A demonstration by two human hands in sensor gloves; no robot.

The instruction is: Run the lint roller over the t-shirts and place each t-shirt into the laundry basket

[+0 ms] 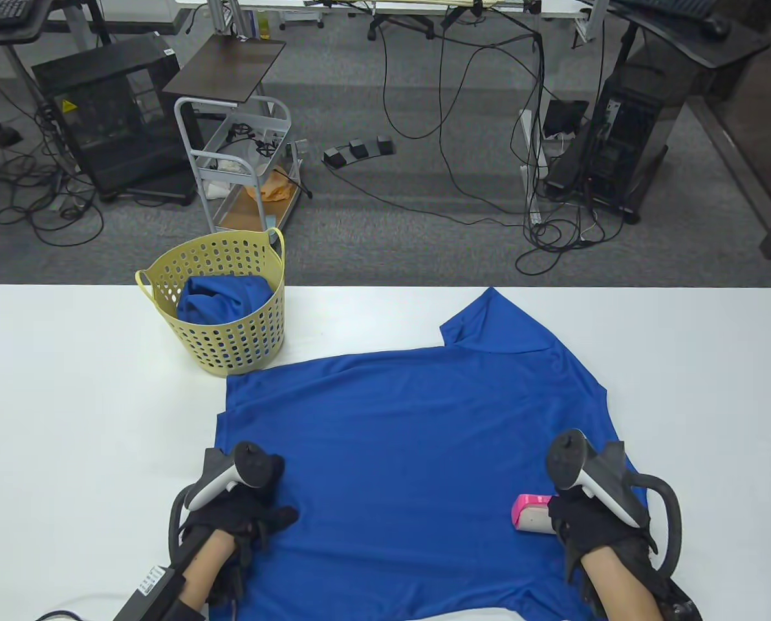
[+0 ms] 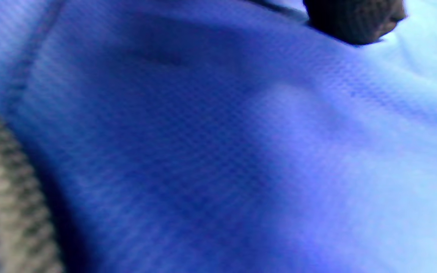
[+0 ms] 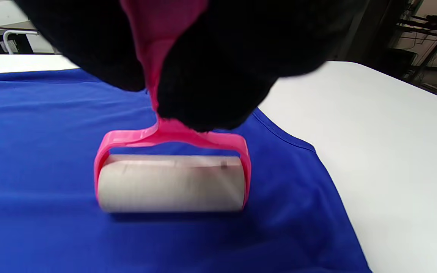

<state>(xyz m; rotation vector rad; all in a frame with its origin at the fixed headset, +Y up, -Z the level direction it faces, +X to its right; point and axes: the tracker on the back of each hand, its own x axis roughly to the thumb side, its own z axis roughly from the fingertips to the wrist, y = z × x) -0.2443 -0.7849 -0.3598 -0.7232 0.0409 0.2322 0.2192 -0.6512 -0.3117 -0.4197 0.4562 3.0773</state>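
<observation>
right hand (image 1: 589, 527) has its fingers wrapped round the pink lint roller (image 1: 533, 513) at lower right of the blue t-shirt (image 1: 398, 446), drum lying crosswise, unrolled cloth stretching up-frame, while the left hand (image 1: 240, 511) presses flat, fingers spread, at lower left.

**An office-lab workspace rigged for recording**

Grey carpet runs behind the white table (image 1: 68, 362), strewn with loose black cables (image 1: 463, 129). Two desktop computer towers (image 1: 631, 123) stand on the floor, one at each side under dark desks, and a keyboard (image 1: 4, 13) lies on the left desk. A small metal trolley (image 1: 243, 168) carries odds and ends (its top shelf a dark board). A foot-pedal strip (image 1: 359, 150) lies on the carpet, and wheeled chair bases (image 1: 392, 22) show at the far edge.
</observation>
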